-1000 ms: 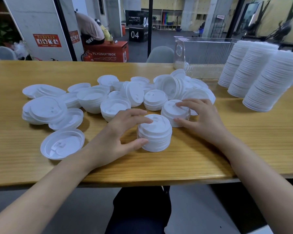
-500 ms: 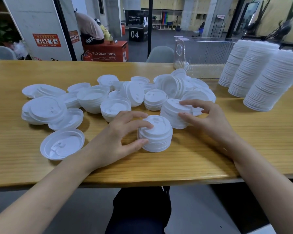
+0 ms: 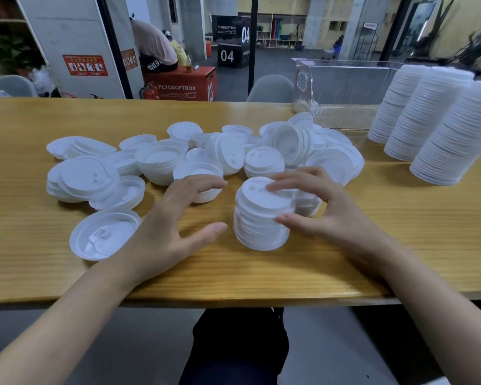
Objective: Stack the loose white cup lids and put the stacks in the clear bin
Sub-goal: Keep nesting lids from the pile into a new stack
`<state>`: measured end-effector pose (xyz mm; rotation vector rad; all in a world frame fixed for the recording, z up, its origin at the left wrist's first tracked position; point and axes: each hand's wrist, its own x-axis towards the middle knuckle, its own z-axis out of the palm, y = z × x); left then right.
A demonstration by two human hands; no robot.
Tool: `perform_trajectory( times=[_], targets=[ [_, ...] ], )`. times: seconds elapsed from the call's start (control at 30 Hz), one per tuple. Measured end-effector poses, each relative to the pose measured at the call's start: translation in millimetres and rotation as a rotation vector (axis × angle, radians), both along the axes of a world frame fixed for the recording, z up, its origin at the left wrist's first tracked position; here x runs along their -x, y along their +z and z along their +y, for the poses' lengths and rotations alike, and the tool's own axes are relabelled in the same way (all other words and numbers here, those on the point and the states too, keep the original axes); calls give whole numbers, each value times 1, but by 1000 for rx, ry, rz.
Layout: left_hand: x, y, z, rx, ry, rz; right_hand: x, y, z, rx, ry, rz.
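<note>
low in the middle of the frame the right hand [image 3: 336, 218] holds the short stack [image 3: 258, 229] on the tabletop [image 3: 400, 245], fingers [image 3: 283, 187] on top, thumb at its side. the left hand [image 3: 175, 226] is just beside, fingers wide, holding nothing. better to press straight down so lids nest evenly. behind lie loose lids [image 3: 161, 162]; upper right, the clear bin [image 3: 345, 87].

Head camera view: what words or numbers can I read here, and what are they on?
"PLYOSOFTBOX", "03": red padded box.
"PLYOSOFTBOX", "04": black padded box behind it.
Red signs on grey pillar: too blurred to read.
White plastic cup lids: no print visible.
</note>
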<state>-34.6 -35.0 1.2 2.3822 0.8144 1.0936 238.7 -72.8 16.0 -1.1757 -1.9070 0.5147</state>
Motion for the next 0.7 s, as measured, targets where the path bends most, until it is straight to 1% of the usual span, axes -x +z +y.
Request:
perform_trajectory(
  times=[0.23, 0.47, 0.57, 0.63, 0.7],
  targets=[
    [-3, -2, 0, -51, -85, 124, 0, -1, -3, 25, -10, -36],
    [-3, -5, 2, -56, -112, 182, -2, -5, 0, -5, 3, -91],
    [-3, -6, 2, -66, -112, 190, -4, -2, -1, -14, -5, -53],
    [-3, -6, 2, -66, -114, 187, -11, -1, -1, -79, -86, -11],
    [-3, -6, 2, -70, -118, 182, -22, -2, 3, -120, -230, -35]
  ],
)
